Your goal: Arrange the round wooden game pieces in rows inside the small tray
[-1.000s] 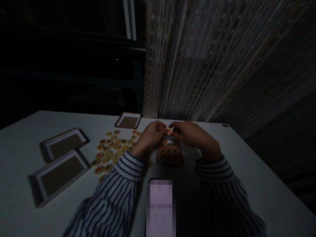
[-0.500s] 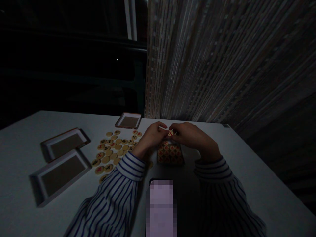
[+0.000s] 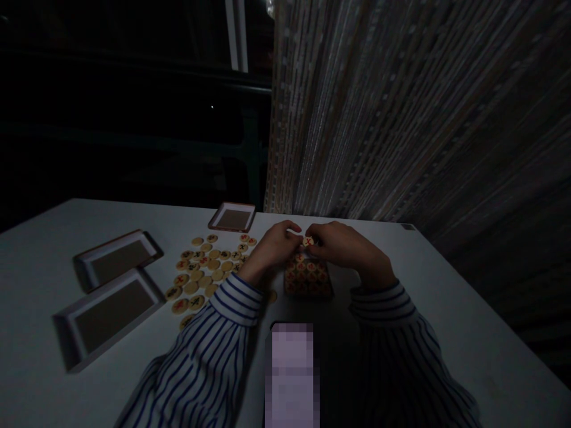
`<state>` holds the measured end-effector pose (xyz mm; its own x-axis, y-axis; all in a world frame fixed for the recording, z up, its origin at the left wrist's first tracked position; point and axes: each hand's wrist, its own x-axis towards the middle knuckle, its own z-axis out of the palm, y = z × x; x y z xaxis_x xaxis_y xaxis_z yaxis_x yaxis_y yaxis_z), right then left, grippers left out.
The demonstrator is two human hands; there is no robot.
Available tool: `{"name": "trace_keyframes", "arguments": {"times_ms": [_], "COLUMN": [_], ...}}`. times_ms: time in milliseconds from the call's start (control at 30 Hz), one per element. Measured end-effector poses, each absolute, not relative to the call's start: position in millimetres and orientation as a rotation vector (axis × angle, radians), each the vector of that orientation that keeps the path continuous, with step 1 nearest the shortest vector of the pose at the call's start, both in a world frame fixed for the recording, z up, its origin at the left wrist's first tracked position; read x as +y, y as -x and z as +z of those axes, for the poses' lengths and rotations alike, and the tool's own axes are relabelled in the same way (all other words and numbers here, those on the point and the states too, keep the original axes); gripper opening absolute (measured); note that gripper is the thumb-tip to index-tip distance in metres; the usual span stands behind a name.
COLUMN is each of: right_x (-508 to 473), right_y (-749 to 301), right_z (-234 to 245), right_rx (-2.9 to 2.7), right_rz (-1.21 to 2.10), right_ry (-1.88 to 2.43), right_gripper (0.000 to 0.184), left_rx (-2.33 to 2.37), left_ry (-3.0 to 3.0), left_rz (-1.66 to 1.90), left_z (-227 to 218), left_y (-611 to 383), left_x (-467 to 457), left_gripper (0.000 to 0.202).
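Note:
Between finger and thumb of my right hand (image 3: 348, 242) is a round Chinese chess piece (image 3: 308, 241) with a red character on its face. My left hand (image 3: 277, 245) is close by on the left, its index finger and thumb apart and the thumb tip beside the piece's edge. Below both hands, a small box (image 3: 331, 293) holds rows of red-marked pieces. Left of my left forearm, many loose pieces (image 3: 214, 264) lie spread, some face up in red or black, others blank side up. One more piece (image 3: 271, 296) rests beside my left cuff.
Two shallow trays (image 3: 107, 312) overlap on the left of the white table (image 3: 446, 309). A smaller tray (image 3: 232, 216) lies near the far edge. A phone (image 3: 292, 374) with a blurred screen is at the near middle. Behind the table hangs a string curtain (image 3: 357, 107).
The fingers of both hands have shifted slightly around the chess piece, which has turned a little and now shows more of its red face. The box and loose pieces look the same.

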<state>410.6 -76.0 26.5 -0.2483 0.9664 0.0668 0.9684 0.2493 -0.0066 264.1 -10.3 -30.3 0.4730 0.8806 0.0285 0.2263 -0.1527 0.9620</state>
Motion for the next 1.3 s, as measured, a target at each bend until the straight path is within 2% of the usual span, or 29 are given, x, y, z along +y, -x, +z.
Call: {"name": "trace_keyframes", "arguments": {"times_ms": [500, 933, 1300], "right_x": [-63, -57, -54], "right_y": [-419, -421, -415], "right_z": [12, -1, -7], "right_rx": [-2.435, -2.454, -2.503], "right_rz": [0.118, 0.080, 0.127], "right_ry": [2.060, 2.213, 2.230], "right_gripper": [0.025, 0.031, 0.026], "left_rx": [1.246, 1.339, 1.325], "left_ry": [-2.149, -2.253, -2.297], "left_rz": [0.684, 0.608, 0.576], "left_z": [-25, -24, -29], "left_y": [-251, -245, -244], "left_x": [-7, -6, -3], "left_gripper": [0.026, 0.029, 0.029]}}
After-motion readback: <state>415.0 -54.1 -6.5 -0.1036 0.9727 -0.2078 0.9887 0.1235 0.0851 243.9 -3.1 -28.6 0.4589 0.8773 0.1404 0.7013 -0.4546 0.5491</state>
